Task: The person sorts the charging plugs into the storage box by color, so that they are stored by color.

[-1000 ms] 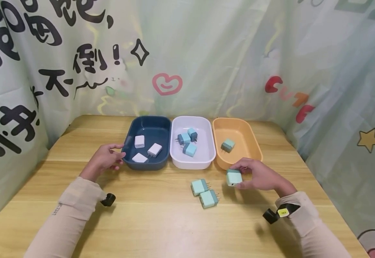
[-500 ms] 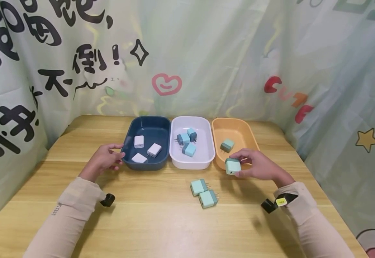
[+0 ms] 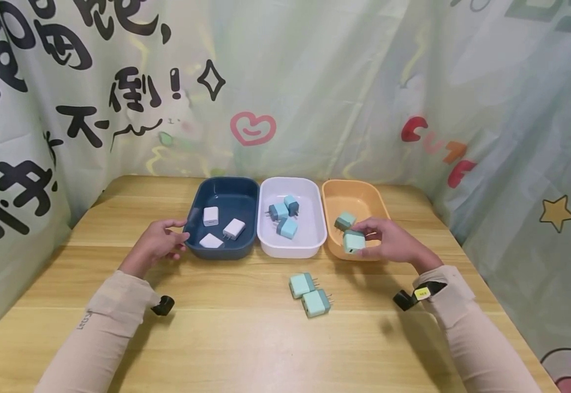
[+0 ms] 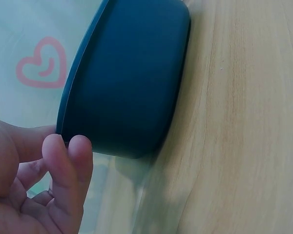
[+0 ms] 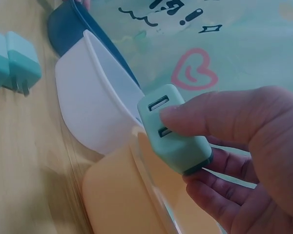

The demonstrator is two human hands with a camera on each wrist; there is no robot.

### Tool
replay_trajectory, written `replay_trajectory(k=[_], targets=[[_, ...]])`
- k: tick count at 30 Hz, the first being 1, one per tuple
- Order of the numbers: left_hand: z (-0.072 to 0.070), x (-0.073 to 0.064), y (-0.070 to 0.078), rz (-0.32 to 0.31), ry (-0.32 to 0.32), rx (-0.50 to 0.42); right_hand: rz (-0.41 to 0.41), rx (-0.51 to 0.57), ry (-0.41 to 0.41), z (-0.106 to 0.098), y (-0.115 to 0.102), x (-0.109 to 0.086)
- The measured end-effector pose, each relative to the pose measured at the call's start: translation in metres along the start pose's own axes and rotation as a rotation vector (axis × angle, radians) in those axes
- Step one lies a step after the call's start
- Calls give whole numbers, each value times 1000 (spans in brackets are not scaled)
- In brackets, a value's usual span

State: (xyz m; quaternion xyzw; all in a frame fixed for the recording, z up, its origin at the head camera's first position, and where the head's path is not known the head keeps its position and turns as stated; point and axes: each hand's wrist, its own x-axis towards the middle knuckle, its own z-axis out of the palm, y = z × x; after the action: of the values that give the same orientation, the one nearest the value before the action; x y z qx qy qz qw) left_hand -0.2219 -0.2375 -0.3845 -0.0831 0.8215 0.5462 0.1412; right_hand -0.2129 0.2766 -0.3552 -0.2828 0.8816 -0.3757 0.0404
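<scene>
My right hand (image 3: 396,240) pinches a mint-green USB wall charger (image 5: 173,126) over the near part of the orange bin (image 3: 364,191). The right wrist view shows the thumb on the face with two USB ports. A second green charger (image 3: 345,220) lies inside that bin. Two more green chargers (image 3: 302,285) lie side by side on the table, prongs pointing right. At the left, my left hand (image 3: 155,245) holds the rim of the navy bin (image 4: 122,78) between its fingertips. The navy bin contains three white chargers (image 3: 234,229).
Between the navy and orange bins stands a white bin (image 3: 292,251) with three blue chargers (image 3: 287,227) in it. All three bins stand in a row towards the back of the wooden table (image 3: 246,338). A printed curtain (image 3: 315,109) hangs behind and at both sides.
My right hand has carried the green charger away from the front of the table, to above the orange bin. The left hand stays at the navy bin's rim.
</scene>
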Motion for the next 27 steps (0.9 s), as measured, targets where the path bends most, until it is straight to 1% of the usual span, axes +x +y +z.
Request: replay_trajectory(k=[10,16,18,23,27], targets=[[-1,1,-2,-1,-3,-6,61,10,4,-5,9,8],[-1,2,-2,13,3,-7,97,16,40,-5,14,15],[-1,2,-4,4,3,1,100,18,39,-3,16,17],[-2,1,-6,-19,5,2,117,-15,47,-1,21,24],[-1,1,-3,-6,6,-7,143,-42,70,-5,23,31]])
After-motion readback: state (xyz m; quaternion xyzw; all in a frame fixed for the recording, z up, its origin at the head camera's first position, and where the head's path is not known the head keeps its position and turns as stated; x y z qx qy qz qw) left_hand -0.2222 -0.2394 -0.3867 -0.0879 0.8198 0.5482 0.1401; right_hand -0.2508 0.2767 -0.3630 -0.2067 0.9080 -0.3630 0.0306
